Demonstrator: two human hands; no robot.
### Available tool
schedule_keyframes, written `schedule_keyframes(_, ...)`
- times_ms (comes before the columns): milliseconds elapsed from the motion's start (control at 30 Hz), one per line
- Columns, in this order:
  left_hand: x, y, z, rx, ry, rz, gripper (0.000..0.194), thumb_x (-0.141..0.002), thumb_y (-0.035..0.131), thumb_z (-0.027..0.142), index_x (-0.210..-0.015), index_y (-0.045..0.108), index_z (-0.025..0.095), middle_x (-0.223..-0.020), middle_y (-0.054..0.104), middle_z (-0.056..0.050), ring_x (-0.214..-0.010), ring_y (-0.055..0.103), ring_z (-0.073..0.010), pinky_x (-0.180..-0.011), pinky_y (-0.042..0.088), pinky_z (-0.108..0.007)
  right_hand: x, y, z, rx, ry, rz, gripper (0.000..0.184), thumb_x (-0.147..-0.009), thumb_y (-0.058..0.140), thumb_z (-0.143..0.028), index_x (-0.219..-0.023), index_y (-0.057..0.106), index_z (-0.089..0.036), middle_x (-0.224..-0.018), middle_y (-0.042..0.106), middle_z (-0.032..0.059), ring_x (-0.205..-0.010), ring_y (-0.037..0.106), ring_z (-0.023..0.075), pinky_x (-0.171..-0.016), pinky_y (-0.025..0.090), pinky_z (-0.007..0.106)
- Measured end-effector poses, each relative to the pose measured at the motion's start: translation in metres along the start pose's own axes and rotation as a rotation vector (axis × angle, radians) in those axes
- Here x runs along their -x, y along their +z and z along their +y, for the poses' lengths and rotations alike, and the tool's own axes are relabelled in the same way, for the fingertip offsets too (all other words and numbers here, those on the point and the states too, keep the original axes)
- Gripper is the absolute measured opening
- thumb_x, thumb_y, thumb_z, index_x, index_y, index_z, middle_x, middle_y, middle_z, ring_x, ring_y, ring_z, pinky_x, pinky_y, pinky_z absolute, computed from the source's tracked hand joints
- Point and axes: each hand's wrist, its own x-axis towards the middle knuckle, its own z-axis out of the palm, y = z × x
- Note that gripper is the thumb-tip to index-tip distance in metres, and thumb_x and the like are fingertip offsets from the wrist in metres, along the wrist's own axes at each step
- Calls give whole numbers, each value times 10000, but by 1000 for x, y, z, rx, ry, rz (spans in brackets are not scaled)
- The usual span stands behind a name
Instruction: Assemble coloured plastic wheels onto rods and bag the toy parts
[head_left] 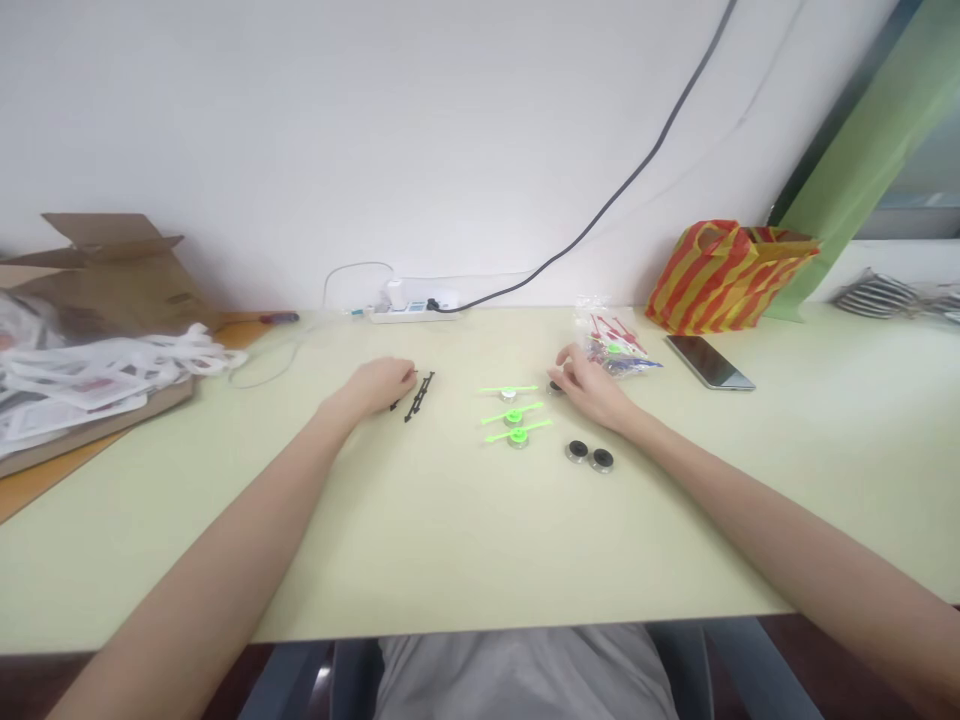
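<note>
My left hand (pixel 381 386) is closed at the fingertips on a black arrow-shaped stick (pixel 394 405), mostly hidden by the fingers. Just right of it, more black arrow-shaped sticks (pixel 420 396) lie close together. The fingers of my right hand (pixel 592 388) are bent around a black-topped round piece (pixel 553 388), partly covered by them. Between my hands sit three green arrow spinners in a column: the far one (pixel 508 393), the middle one (pixel 514 415) and the near one (pixel 518 434), each on a round base. Two black-topped discs (pixel 589 455) lie nearer me.
Behind my right hand lies a clear bag (pixel 615 340) of red, green and blue parts. A phone (pixel 709 362) and a striped bag (pixel 727 275) stand farther right. A power strip (pixel 412 305) is by the wall; a cardboard box (pixel 112 280) with white straps is at left.
</note>
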Motion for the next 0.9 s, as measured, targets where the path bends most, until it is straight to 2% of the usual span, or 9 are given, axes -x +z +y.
schedule_keyframes(200, 1, -4, 1, -48, -32, 1, 231, -939, 428, 279, -883, 633, 189, -917, 714, -172, -841, 668, -308, -701, 426, -357, 0, 2, -6, 57, 40, 96, 191, -1055, 375, -407, -1117, 430, -235, -698, 638, 7, -736, 614, 274, -696, 367, 338)
schedule_keyframes(333, 4, -4, -7, -44, -63, -5, 255, -953, 453, 378, -935, 633, 199, -915, 731, -174, -788, 676, -304, -692, 447, -361, 0, -2, -3, 44, 47, 197, 189, -1056, 359, -398, -1112, 437, -235, -677, 601, -4, -680, 569, 258, -686, 356, 336)
schedule_keyframes(400, 5, -4, -12, -34, -80, -34, 269, -933, 498, 437, -858, 625, 211, -833, 725, -148, -689, 655, -282, -645, 442, -352, 0, -2, -2, 24, 51, 223, 186, -1053, 364, -392, -1112, 444, -235, -673, 587, -12, -666, 554, 247, -682, 350, 331)
schedule_keyframes(500, 6, -3, -15, -14, -81, -52, 283, -875, 576, 413, -674, 560, 214, -700, 677, -110, -605, 616, -239, -613, 435, -332, 0, -2, -3, 12, 53, 235, 185, -1047, 374, -372, -1123, 460, -228, -674, 582, -18, -659, 544, 234, -674, 337, 324)
schedule_keyframes(633, 7, -5, -5, 12, -61, 24, 325, -864, 589, 356, -596, 472, 215, -561, 562, -77, -560, 572, -223, -608, 419, -329, 1, -4, -8, -19, 63, 248, 181, -1044, 386, -341, -1151, 470, -221, -650, 543, -40, -627, 515, 212, -670, 333, 319)
schedule_keyframes(733, 7, -13, 13, 19, -54, 154, 292, -936, 489, 322, -666, 453, 219, -631, 568, -81, -618, 568, -234, -624, 385, -339, 2, -8, -11, -46, 42, 307, 189, -1051, 388, -323, -1177, 480, -217, -677, 545, -35, -637, 520, 206, -681, 357, 323)
schedule_keyframes(800, 8, -19, 30, 97, -29, 270, 290, -995, 390, 319, -726, 437, 223, -710, 575, -74, -660, 544, -224, -637, 358, -339, 4, -11, -17, -63, -31, 358, 215, -1053, 410, -319, -1218, 492, -210, -777, 598, -1, -698, 557, 209, -718, 407, 332)
schedule_keyframes(867, 10, -21, 51, 510, 103, 393, 324, -1019, 413, 383, -739, 435, 221, -694, 520, -30, -645, 486, -188, -639, 344, -321, 7, -12, -27, -72, -160, 367, 271, -1044, 473, -328, -1286, 506, -209, -979, 659, 62, -831, 608, 224, -795, 466, 355)
schedule_keyframes(900, 12, -21, 62, 755, 167, 348, 370, -1023, 440, 431, -721, 430, 218, -671, 481, -11, -617, 448, -166, -624, 339, -310, 9, -12, -35, -75, -232, 352, 314, -1037, 510, -331, -1330, 509, -217, -1112, 666, 94, -931, 626, 239, -850, 489, 375)
